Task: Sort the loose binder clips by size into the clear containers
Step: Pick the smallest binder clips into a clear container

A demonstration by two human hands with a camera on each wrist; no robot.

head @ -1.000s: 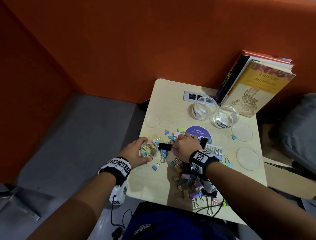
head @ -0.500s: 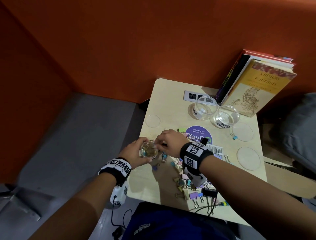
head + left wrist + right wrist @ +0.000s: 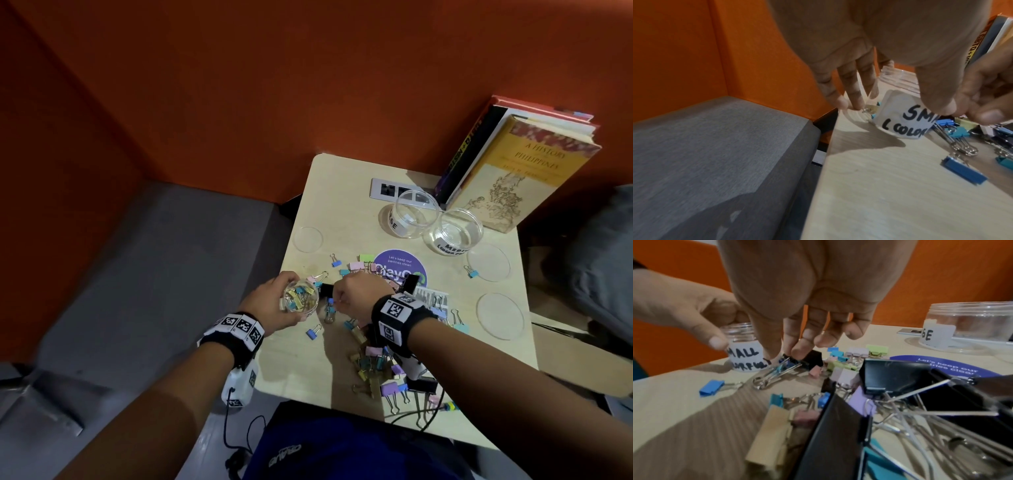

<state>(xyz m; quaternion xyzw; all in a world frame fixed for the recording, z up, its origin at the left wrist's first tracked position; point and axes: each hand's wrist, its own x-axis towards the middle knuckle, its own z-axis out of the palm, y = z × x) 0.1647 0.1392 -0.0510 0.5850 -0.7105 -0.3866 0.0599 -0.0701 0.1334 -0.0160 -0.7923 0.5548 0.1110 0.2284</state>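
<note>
Binder clips (image 3: 373,359) lie heaped on the table (image 3: 342,178); the right hand (image 3: 359,296), over the small jar (image 3: 300,301) half a second ago, now pinches a blue clip (image 3: 330,301) beside it. The left hand (image 3: 274,305) still grips the partly filled jar.

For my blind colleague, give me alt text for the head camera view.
The left hand grips a small clear jar of coloured clips while the right hand pinches a clip from the pile on a pale table.
</note>
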